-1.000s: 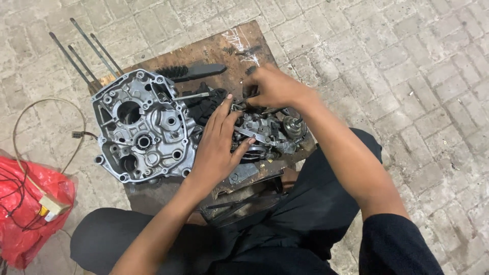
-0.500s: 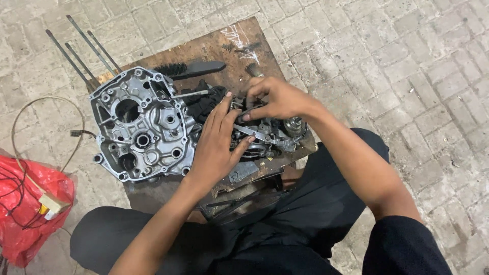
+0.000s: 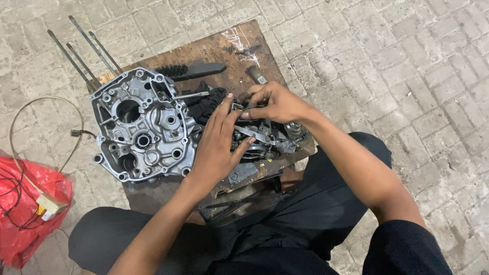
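Observation:
A silver engine crankcase half lies on a brown wooden board. Right of it sits a dark, greasy gear and shaft assembly. My left hand rests flat on that assembly, fingers spread and pointing away from me. My right hand reaches over from the right and pinches a small dark part at the top of the assembly, close to my left fingertips. What exactly the right fingers hold is hidden.
A black brush and a small paintbrush lie on the board's far side. Three long metal rods stick out past its far left corner. A red plastic bag with wires lies on the paved floor at left.
My right hand has moved down from the far edge of the board onto the top of the assembly, near my left fingertips. The paintbrush it covered is visible now. My left hand has stayed put.

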